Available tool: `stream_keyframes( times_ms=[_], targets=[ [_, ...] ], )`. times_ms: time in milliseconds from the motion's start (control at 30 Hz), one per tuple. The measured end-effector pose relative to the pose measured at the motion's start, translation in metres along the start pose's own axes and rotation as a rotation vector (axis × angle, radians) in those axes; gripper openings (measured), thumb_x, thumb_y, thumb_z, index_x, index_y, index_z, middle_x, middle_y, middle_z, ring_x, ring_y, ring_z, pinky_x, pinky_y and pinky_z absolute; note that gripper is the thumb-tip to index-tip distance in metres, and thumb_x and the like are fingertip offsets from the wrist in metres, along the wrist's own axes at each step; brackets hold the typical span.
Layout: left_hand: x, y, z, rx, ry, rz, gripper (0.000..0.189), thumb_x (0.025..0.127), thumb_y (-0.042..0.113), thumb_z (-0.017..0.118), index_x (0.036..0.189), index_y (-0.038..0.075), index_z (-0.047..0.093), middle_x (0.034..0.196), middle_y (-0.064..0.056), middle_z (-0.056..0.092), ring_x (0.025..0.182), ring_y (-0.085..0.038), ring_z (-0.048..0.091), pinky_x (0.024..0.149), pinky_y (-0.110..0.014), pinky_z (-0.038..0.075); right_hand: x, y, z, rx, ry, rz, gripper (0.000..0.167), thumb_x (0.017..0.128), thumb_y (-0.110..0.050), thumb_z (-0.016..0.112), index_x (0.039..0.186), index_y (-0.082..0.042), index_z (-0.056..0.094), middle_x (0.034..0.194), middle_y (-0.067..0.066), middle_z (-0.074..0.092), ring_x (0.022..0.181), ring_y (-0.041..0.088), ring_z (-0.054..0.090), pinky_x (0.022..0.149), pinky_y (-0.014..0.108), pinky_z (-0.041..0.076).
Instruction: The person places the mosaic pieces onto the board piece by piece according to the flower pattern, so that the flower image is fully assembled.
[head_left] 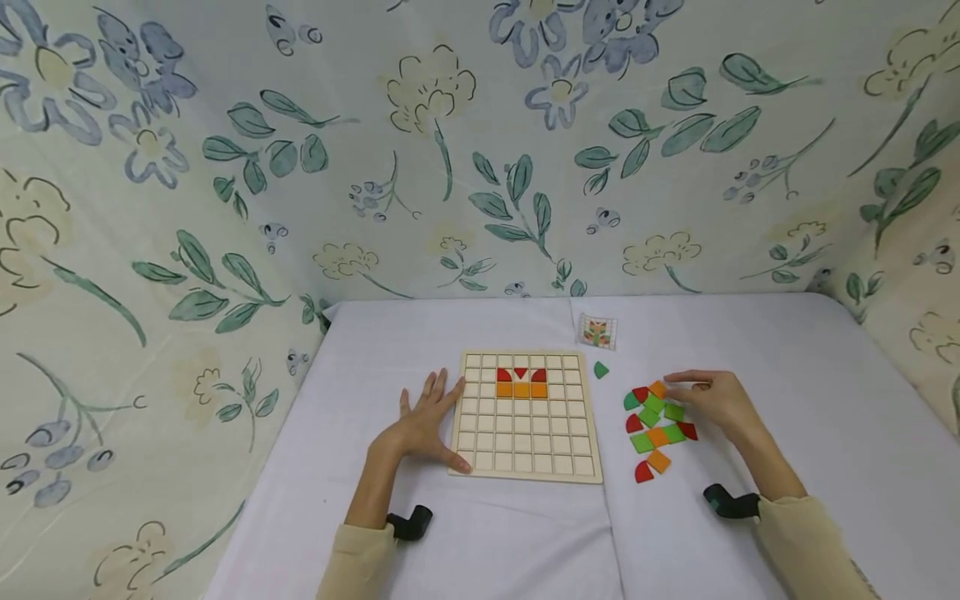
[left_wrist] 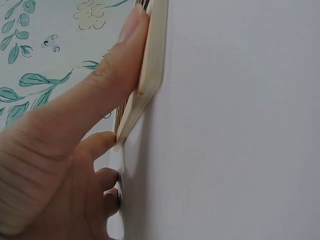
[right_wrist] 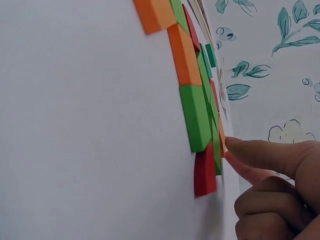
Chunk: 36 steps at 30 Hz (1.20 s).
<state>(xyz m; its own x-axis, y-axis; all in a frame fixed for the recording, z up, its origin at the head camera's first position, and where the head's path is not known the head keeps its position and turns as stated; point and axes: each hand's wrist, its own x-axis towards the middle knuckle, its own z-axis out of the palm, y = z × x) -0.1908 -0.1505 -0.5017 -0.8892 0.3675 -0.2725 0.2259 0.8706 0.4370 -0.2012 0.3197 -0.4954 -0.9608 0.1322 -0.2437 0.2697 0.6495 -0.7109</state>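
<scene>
2 forearms come in from the bottom, slanting inward toward each other; the left sleeve (head_left: 358, 554) and the right sleeve (head_left: 806, 537), both pale yellow, stop short of the wrists. The left hand (head_left: 422, 427) is spread palm down, its 4 fingers (head_left: 441, 382) fanned out and its thumb (left_wrist: 102, 82) stretched well apart from them; in the left wrist view 3 fingertips show below that thumb. The right hand (head_left: 717, 398) points to the left, its thumb and index finger reaching out with tips near each other; whether they pinch cannot be made out. Beneath, the curled fingers (right_wrist: 262, 205) fold toward the palm
</scene>
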Motion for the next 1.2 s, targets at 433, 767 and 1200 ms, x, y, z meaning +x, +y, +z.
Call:
stream_keyframes(
  times_ms=[433,767,1200],
  targets=[
    [-0.001,0.006,0.001,0.000,-0.011,0.002,0.144,0.059,0.057,0.097,0.168,0.019,0.011,0.174,-0.017,-0.009,0.162,-0.038,-0.013,0.120,-0.078,-0.008,0.008,0.004,0.005,0.036,-0.001,0.031,0.051,0.097,-0.034,0.072,0.134,0.001,0.066,0.131,0.032,0.057,0.115,0.040,0.045,0.091,0.051,0.042],
    [-0.002,0.005,-0.001,0.006,-0.012,0.011,0.145,0.059,0.058,0.096,0.168,0.019,0.009,0.174,-0.018,-0.010,0.162,-0.039,-0.013,0.119,-0.079,-0.008,0.011,0.000,0.010,-0.005,0.028,0.000,0.050,0.096,-0.032,0.073,0.134,-0.001,0.067,0.086,0.007,0.050,0.094,0.026,0.044,0.067,0.032,0.035],
    [-0.002,0.003,-0.001,0.013,-0.017,0.008,0.144,0.060,0.058,0.096,0.168,0.019,0.009,0.174,-0.018,-0.010,0.162,-0.039,-0.013,0.119,-0.080,-0.007,0.015,-0.004,0.012,0.028,0.014,-0.002,0.052,0.097,-0.037,0.073,0.134,-0.001,0.067,0.098,0.017,0.056,0.096,0.030,0.046,0.066,0.030,0.036]
  ],
)
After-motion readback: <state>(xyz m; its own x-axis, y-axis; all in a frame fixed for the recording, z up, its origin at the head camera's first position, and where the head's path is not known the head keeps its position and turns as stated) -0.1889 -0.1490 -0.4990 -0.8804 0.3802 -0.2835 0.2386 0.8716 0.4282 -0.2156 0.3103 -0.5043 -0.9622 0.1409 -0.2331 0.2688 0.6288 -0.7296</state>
